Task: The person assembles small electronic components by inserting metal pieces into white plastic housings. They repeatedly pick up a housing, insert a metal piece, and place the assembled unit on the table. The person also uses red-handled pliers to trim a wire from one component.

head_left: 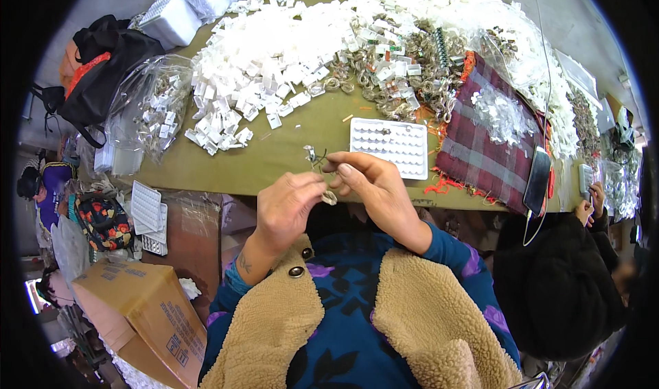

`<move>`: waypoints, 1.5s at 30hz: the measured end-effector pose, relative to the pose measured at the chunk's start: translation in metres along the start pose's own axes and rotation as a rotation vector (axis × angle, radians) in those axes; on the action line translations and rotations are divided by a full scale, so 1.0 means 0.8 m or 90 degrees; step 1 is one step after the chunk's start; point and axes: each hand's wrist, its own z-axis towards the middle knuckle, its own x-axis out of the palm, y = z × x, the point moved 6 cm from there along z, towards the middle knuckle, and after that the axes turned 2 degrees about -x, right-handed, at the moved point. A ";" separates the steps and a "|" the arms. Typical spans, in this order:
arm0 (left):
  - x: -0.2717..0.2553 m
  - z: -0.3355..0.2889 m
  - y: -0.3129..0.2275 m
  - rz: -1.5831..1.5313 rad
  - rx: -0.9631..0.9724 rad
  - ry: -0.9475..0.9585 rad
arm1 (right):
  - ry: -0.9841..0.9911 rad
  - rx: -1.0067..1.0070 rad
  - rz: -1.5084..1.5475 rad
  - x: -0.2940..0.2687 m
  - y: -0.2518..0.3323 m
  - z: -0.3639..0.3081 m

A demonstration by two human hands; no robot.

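Near the white tray (423, 149), the left hand (285, 202) pinches thin wire (329, 197); the right hand (376, 182) curls, hold unclear. Plaid cloth (473, 140) lies right of the tray, white pieces (271, 66) beyond.

To my eye the tray (388, 161) is smooth, slightly glossy plastic. Near it, the held coil (329, 197) seems plastic-coated. Right of the tray, the plaid cloth (467, 145) looks matt, woven and frayed, the phone (537, 182) glossy. Left of the tray, the heaped white pieces (254, 73) look like smooth plastic; the clear bag (147, 101) is shiny, crinkled film. Well left of the tray, the carton (130, 289) is matt cardboard.
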 end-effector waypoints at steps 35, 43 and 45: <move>0.040 -0.027 0.014 -0.445 -0.426 -0.053 | -0.019 -0.103 -0.129 -0.019 -0.004 -0.031; -0.030 -0.033 0.083 -0.114 -0.402 -0.203 | -0.033 -0.124 0.010 -0.036 -0.003 -0.049; -0.077 -0.034 0.108 0.173 -0.345 -0.313 | -0.053 -0.114 0.036 -0.047 -0.003 -0.056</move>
